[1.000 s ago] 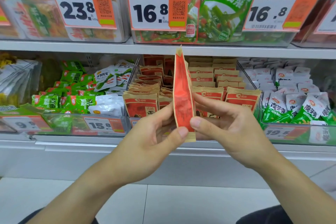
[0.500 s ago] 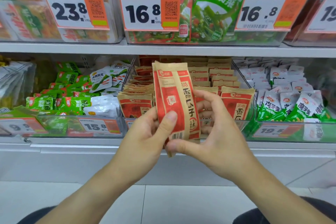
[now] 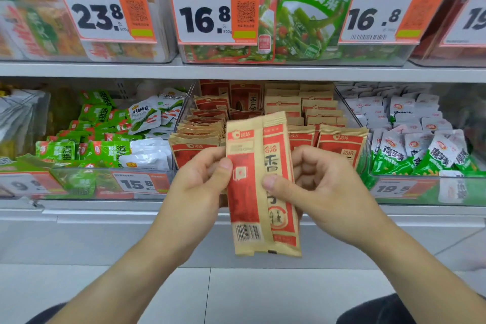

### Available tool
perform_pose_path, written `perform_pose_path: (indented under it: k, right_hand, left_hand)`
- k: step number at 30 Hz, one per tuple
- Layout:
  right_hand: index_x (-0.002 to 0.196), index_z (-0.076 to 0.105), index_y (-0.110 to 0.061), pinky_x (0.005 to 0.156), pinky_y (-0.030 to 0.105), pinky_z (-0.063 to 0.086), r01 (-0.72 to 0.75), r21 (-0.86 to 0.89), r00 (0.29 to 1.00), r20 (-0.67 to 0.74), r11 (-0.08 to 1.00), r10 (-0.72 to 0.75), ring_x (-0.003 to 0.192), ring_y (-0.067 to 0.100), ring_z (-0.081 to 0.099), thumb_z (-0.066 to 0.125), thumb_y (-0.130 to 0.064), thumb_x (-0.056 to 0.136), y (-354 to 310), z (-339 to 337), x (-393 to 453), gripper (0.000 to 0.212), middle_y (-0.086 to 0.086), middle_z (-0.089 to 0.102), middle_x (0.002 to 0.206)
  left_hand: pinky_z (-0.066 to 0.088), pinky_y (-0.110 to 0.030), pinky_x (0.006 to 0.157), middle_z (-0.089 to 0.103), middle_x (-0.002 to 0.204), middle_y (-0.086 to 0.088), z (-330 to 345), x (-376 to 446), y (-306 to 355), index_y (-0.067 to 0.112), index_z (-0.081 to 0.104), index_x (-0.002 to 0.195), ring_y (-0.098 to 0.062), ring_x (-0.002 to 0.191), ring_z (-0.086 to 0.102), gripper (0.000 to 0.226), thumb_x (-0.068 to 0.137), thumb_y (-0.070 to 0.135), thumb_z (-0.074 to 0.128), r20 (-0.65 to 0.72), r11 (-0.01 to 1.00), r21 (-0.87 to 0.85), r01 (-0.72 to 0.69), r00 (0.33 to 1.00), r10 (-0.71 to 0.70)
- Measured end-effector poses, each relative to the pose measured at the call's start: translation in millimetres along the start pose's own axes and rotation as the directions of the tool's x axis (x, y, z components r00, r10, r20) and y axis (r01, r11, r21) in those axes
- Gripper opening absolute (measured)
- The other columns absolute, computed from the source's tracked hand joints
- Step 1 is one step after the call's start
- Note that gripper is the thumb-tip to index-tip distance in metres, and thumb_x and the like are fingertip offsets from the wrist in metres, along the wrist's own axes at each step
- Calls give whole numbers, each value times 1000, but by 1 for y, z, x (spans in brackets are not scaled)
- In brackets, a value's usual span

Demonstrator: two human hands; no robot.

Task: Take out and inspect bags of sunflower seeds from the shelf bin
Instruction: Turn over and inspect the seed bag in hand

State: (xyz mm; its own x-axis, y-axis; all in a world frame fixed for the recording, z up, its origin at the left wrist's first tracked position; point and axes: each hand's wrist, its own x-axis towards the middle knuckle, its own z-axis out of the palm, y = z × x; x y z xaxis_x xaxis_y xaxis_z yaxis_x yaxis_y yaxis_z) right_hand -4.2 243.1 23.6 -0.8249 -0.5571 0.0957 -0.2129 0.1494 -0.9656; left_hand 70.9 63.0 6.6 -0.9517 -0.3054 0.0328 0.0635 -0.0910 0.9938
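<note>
The shelf [image 3: 236, 71] runs across the whole scene, its upper tier carrying clear bins with orange-and-white price tags reading 23.8 [image 3: 101, 14], 16.8 [image 3: 207, 18] and 16.8 [image 3: 378, 17]; behind the middle tags stand large green packets [image 3: 310, 8] with white characters; the lower tier holds three clear bins side by side. The left bin [image 3: 86, 184] holds small green and white packets and bears a tag reading 15.8 [image 3: 139, 183]; the right bin [image 3: 426, 187] holds white-and-green packets and a tag reading 19.5 [image 3: 391, 188]; the middle shelf bin [image 3: 349, 113] is packed with upright rows of tan and red sunflower seed bags [image 3: 342, 139], each with a small white logo near the top.

One bag of sunflower seeds [image 3: 259, 184] is out of the bin, held upright in front of it and nearer the camera, between both hands; it is narrow and tall, kraft-tan with red panels, folded or turned so a back seam runs down it; a barcode shows at its lower left, black characters down its right half, and a white logo with red characters near its top.

The left hand [image 3: 200, 187] grips the bag's left edge, thumb pressed on the red panel, fingers [image 3: 207, 155] curled behind; the right hand [image 3: 323, 189] pinches the right half, thumb across the front at mid-height, fingers [image 3: 310, 158] curled round the far side.
</note>
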Motion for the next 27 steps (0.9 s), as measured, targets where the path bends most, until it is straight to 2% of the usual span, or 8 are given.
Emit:
perform_pose_path:
  k: [4,8,11,13,16,19,22,27]
  right_hand:
    - [97,74,-19,62,51,63,39,13,998,49,999,-39,78,27,76,70,-46,78,1,8,-4,32,3,79,88]
    - [107,72,-17,50,40,60,22,114,1000,11,993,-23,73,29,76,69,-30,87,2,15,-3,24,7,78,88]
    - [106,72,-16,47,37,59,24,95,1000,15,995,-26,69,29,75,66,-27,92,3,16,-2,19,8,78,84]
    - [102,73,-15,47,37,59,33,87,999,18,996,-34,65,29,74,63,-35,90,3,16,-3,26,10,76,79]
    - [92,74,-7,52,42,61,67,9,998,16,998,-67,62,31,72,60,-39,90,1,15,-4,35,13,74,74]
    - [82,71,2,58,48,60,96,-23,995,-5,995,-96,65,30,73,59,-40,90,1,14,-4,45,14,73,73]
    - [78,71,4,61,51,58,100,-22,995,-7,995,-100,66,34,71,59,-37,93,0,15,-5,45,17,72,71]
    - [74,73,-1,62,48,59,84,-36,996,-12,996,-84,61,30,71,63,-25,97,2,19,-4,35,13,72,66]
  left_hand:
    - [58,-29,69,79,93,-5,-2,0,-3,14,67,110,-16,80,74,20,101,8,51,-67,990,123,-64,995,72]
    - [60,-38,70,78,92,-3,-1,-2,-4,26,62,122,-18,81,75,28,101,8,54,-118,954,281,-105,983,143]
    - [60,-38,82,73,110,11,3,-6,-9,39,52,138,-9,95,73,37,101,37,55,-71,907,405,-112,986,154]
    - [57,-42,92,71,118,16,7,-9,-9,41,48,142,-7,106,70,59,88,62,58,-52,909,411,-72,993,103]
    - [59,-36,89,68,114,26,9,-10,-7,38,48,142,1,100,69,71,82,73,59,-52,862,499,-91,990,135]
    - [58,-29,85,73,103,23,8,-10,-4,35,54,142,2,95,70,73,80,74,53,-45,811,576,-103,987,157]
    - [52,-21,88,74,111,16,8,-10,-2,29,56,143,-1,102,68,77,81,72,39,-21,714,690,-116,983,181]
    - [45,-22,89,74,118,3,10,-11,-5,29,59,142,-14,105,66,58,94,50,32,18,625,766,-151,977,213]
